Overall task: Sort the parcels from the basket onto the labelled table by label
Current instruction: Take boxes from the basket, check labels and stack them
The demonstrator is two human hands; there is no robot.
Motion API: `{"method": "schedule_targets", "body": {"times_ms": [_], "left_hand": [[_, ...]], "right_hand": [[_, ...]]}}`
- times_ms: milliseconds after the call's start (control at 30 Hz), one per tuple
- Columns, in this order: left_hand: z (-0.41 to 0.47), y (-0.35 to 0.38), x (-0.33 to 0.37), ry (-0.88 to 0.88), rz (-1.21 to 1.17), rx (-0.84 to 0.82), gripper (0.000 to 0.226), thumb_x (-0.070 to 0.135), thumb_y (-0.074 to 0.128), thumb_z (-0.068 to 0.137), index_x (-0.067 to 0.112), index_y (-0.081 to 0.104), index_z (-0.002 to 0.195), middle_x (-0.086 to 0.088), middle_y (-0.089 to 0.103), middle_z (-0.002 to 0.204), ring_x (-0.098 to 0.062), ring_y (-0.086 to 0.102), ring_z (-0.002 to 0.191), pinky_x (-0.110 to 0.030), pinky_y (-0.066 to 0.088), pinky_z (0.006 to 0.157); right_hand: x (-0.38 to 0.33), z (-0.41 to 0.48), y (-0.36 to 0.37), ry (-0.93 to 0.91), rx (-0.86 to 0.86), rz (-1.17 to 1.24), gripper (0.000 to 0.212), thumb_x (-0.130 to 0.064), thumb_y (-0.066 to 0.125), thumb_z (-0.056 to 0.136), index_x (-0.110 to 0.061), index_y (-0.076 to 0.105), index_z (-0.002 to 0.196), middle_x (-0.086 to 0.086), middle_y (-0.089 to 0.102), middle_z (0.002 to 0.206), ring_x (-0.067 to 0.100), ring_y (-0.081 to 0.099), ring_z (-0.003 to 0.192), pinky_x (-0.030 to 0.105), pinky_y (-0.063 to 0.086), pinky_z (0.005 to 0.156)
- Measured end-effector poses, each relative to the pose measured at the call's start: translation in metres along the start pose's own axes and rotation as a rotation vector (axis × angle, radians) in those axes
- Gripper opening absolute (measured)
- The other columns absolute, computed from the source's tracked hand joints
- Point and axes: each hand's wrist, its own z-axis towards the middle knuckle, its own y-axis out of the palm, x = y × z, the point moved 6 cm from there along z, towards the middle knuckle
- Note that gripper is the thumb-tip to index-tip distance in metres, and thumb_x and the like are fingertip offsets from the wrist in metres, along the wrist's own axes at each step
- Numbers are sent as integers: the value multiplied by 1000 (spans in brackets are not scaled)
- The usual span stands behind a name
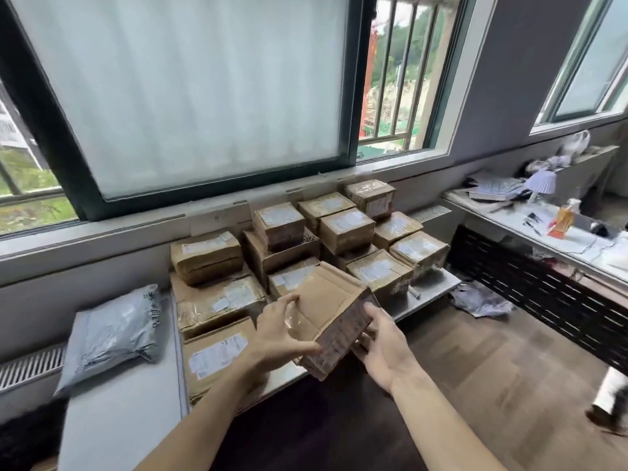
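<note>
**A:** What is being gripped?

**B:** A small cardboard box (334, 317), held by both hands. The left hand (278, 331) grips its near left edge with the fingers curled onto the plain brown top. The right hand (384, 348) holds the right side, with the thumb against the dark printed face and the fingers tucked underneath.

**A:** And where is the box?

**B:** It's in the air and tilted, over the front edge of the metal table (431, 288), just in front of the stacked boxes (346, 229).

**A:** How do those lie?

**B:** They are small cartons with white labels facing up, packed close together in two layers against the wall under the window (190, 96). To their left are flatter, wider cartons (217, 300), piled on one another.

**A:** Anything further out?

**B:** A grey mailing bag (112, 331) lies on the white table (119, 430) on the left. A crumpled grey wrapper (479, 300) lies on the wooden floor to the right, near a cluttered side desk (560, 246).
</note>
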Motion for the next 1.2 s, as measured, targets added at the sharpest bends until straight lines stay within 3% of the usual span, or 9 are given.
{"method": "schedule_targets", "body": {"times_ms": [100,167,267,367,500,767,867,1067,1200], "left_hand": [[65,10,-10,-40,-86,-41,77,46,94,44,50,48,105,-6,60,117,-30,60,106,-41,58,77],[101,10,-9,-19,-77,-56,70,44,95,46,44,53,102,-6,66,99,-26,65,91,-35,56,69],[140,3,-2,64,122,-49,67,59,82,46,34,58,103,6,59,107,-16,55,103,-33,47,87],[175,-4,-10,125,289,-21,71,65,74,45,30,58,105,9,50,113,-15,47,111,-36,41,101],[223,-13,-32,82,425,-16,77,67,71,43,33,46,107,8,40,113,-19,40,112,-38,39,104],[286,-3,-68,-127,471,-88,92,52,82,51,21,42,128,-2,29,143,-24,24,139,-44,29,122],[293,-2,-78,-223,531,-57,101,40,87,66,23,31,149,-9,8,169,-25,-1,158,-40,11,129],[289,25,-78,-329,837,-9,120,52,69,84,13,-13,163,-5,-18,172,-16,-28,153,-42,-27,119],[295,30,-75,-374,934,-43,120,58,63,85,5,-13,162,-13,-17,171,-28,-21,157,-44,-19,124]], "right_hand": [[-32,49,-19,-19,59,-41,35,-36,67,97,-31,54,129,3,63,110,17,60,95,32,45,74],[-45,80,-24,14,59,-76,37,-40,66,97,-24,64,131,3,63,106,18,58,94,32,45,73],[-51,129,-17,63,-4,-121,36,-43,63,99,-23,69,129,-4,69,103,12,60,93,31,47,82],[-50,170,-4,94,-30,-289,30,-42,64,99,-32,65,127,-3,69,126,18,59,121,41,44,107],[-44,227,12,128,-21,-477,33,-40,60,102,-31,57,134,-3,61,134,18,52,126,38,39,100],[-18,330,22,194,-85,-593,48,-41,62,100,-19,50,141,0,59,135,21,55,127,46,44,114],[-21,353,28,167,-95,-656,30,-33,64,100,-26,53,128,-2,61,127,18,57,118,38,45,107],[-15,368,32,163,-88,-735,28,-31,62,99,-29,49,125,6,55,130,22,55,115,39,45,101],[-13,369,37,164,-49,-789,40,-32,58,102,-21,46,138,14,45,139,27,46,118,46,40,109]]}}
